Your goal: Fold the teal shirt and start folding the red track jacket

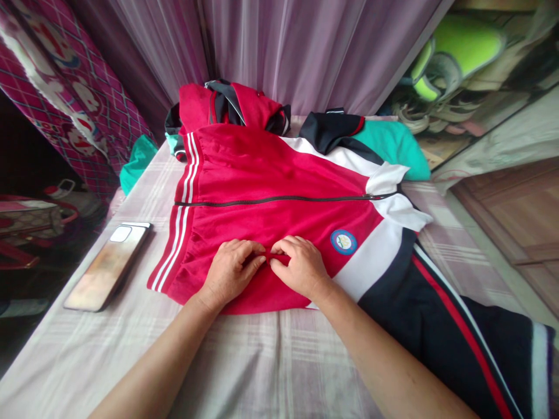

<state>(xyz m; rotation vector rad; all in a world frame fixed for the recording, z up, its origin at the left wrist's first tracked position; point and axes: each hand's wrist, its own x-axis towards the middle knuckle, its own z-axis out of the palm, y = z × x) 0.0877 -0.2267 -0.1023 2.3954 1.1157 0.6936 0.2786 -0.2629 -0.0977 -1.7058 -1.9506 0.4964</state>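
Note:
A red, white and black zip-up jacket [271, 169] lies spread out, its white collar to the right and its striped hem to the left. The dark zip runs closed along its middle. My left hand [232, 265] pinches a small fold of the red front between thumb and fingers. Close beside it, my right hand [301, 265] pinches the same fold from the other side. A round blue and white badge [343, 242] sits on the chest, right of my right hand. One black sleeve [441, 314] with red and white stripes stretches toward the lower right.
A phone [109, 267] lies at the left on the checked cloth [248, 361]. Behind the jacket are a bunched red and black garment [236, 107] and a teal garment [391, 145]. Purple curtains [279, 52] hang at the back. Shoes [414, 116] stand on a shelf at right.

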